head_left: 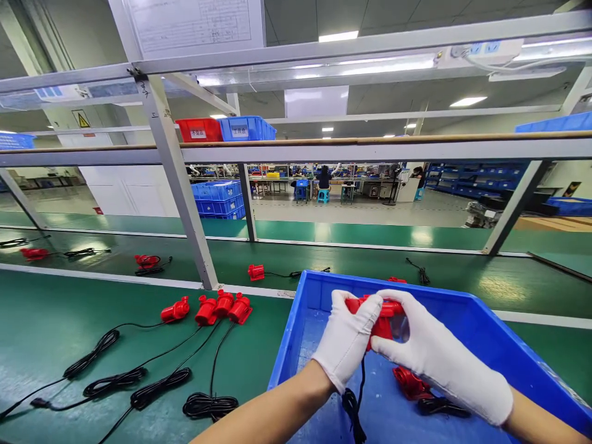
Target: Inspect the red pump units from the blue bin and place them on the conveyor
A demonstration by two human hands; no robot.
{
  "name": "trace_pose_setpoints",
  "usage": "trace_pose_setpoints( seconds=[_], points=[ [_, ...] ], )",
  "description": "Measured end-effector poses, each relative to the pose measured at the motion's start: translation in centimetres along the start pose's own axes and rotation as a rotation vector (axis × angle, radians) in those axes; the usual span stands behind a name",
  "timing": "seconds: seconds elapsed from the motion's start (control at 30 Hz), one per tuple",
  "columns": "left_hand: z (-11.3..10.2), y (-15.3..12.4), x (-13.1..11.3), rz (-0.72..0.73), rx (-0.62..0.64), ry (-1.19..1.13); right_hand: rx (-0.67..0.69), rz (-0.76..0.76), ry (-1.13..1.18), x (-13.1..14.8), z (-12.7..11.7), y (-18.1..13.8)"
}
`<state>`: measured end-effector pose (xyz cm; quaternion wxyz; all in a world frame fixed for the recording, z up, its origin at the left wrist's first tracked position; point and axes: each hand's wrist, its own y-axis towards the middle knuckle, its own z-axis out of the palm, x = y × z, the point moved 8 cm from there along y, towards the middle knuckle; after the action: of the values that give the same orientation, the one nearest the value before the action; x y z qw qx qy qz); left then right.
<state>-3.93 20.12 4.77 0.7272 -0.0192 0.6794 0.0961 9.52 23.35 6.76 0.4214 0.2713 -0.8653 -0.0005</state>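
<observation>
Both my hands, in white gloves, are closed around a small red pump (383,328) above a blue bin (319,308). My left hand (346,336) grips it from the left, with thumb and fingers at its top. My right hand (425,339) clasps its right side, fingers over the top and thumb below. From the pump a bundled black cable (352,410) hangs down into the bin. Inside, under my right hand, lies another red pump (411,382) with a coiled black cable (441,407), partly covered by my hand and wrist.
Several red pumps (224,303) with bundled black cables (161,387) lie on the green bench (37,320) to the left. A conveyor strip behind carries another red pump (256,272). A metal post (178,185) and a shelf (370,150) with red and blue boxes (247,128) stand ahead.
</observation>
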Motion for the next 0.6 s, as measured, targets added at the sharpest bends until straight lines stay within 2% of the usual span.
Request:
trace_pose_setpoints(
  seconds=[0.17, 0.37, 0.53, 0.6],
  points=[
    [0.7, 0.8, 0.0, 0.014, 0.145, -0.15, 0.091, 0.069, 0.09, -0.4, -0.2, -0.1],
    [1.0, 1.4, 0.1, 0.044, 0.279, -0.467, 0.055, -0.115, 0.324, 1.5, -1.7, -0.9],
    [1.1, 1.3, 0.1, 0.035, 0.301, -0.597, 0.044, -0.201, 0.334, 3.0, -2.2, -1.7],
    [1.4, 1.2, 0.0, 0.0, 0.345, -0.643, 0.041, -0.224, 0.359, 3.1, -2.3, -1.8]
  ],
)
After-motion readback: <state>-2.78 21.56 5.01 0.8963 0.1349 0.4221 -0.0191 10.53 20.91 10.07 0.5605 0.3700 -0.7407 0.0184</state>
